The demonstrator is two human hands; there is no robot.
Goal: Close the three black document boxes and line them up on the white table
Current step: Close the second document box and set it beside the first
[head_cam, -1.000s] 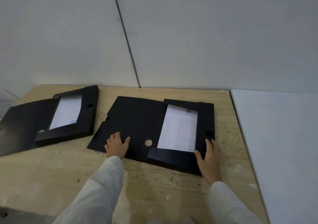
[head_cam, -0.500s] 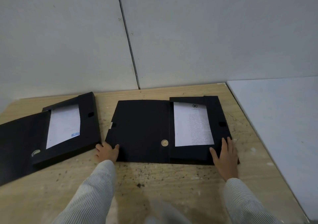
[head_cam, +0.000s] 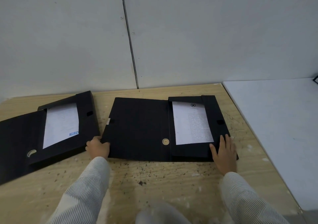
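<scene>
Reaching forward from striped sleeves, both hands meet the near edge of the middle document box (head_cam: 137, 129), which lies open on the wooden table (head_cam: 154, 186). Compared with a second ago, this box has been turned square to the person, and the left hand (head_cam: 98, 147) has slid from the flat lid to its near-left corner. That shift suggests the lid is about to be folded over, the first closure of the task. The left hand curls around the corner, fingers hidden beneath the flap, gripping it. The right hand (head_cam: 223, 152) lies open and flat, palm down, on the tray's near-right corner, steadying it. Inside the tray rests a printed sheet (head_cam: 191, 122). Farther left, a second open box (head_cam: 51, 134) lies askew. Beyond to the right, the white table (head_cam: 275, 129) bears no box yet.
</scene>
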